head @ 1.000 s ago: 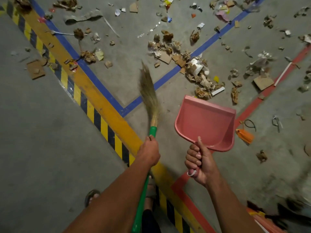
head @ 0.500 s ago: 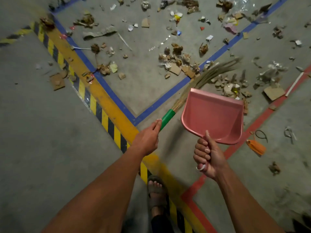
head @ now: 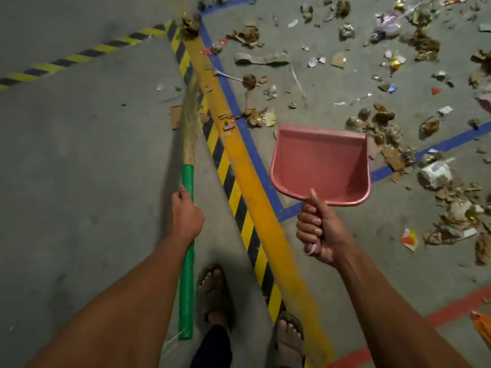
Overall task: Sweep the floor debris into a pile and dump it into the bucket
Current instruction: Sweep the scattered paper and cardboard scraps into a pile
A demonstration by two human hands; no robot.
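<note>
My left hand [head: 184, 215] grips the green handle of a straw broom [head: 187, 235]. Its bristles [head: 190, 110] point away from me, over the grey floor left of the striped line. My right hand [head: 317, 232] holds a pink dustpan [head: 320, 162] by its handle, thumb up, with the pan raised above the floor and nothing in it. Scattered debris [head: 382, 123] of cardboard scraps, crumpled paper and wrappers covers the floor ahead and to the right. A denser heap [head: 451, 208] lies at the right. No bucket is in view.
A yellow stripe [head: 247, 166] with black-and-yellow hazard tape and a blue line run diagonally across the concrete. A red line [head: 457, 309] crosses at lower right. My sandalled feet [head: 216, 290] stand by the stripe. An orange object [head: 482, 325] sits at the right edge.
The broom swung from pointing right behind the dustpan over to the left, now pointing straight ahead. The view shifted left, and the dustpan stayed raised in my right hand.
</note>
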